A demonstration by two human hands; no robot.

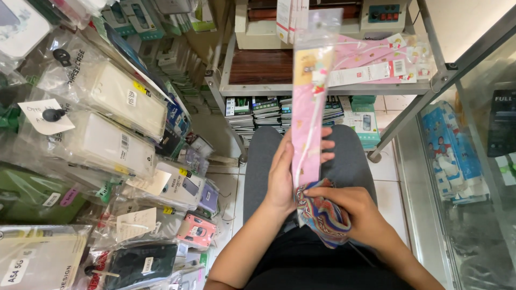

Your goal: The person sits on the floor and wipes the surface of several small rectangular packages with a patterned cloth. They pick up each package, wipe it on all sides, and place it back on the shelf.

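We hold a long pink packet (307, 115) upright over our lap, its clear top reaching up in front of the shelf (322, 88). Our left hand (285, 174) is clasped round the packet's lower part, thumb behind and fingers (327, 145) showing past its right edge. Our right hand (352, 207) is clenched on a patterned cloth (321, 217), pressing it against the packet's bottom end, just beside the left palm. The work in hand looks like wiping the plastic sleeve. To do it well, we judge that the left hand should keep the packet steady and straight, since the thin sleeve will bend easily if gripped only at the base. The cloth should run along the length in one direction, flat against the surface, not bunched. Light pressure is enough; a hard rub could crease the sleeve or crush what is inside. The hanging cases (115, 118) to our left sit near our elbow, so we keep the strokes short and close to the lap.
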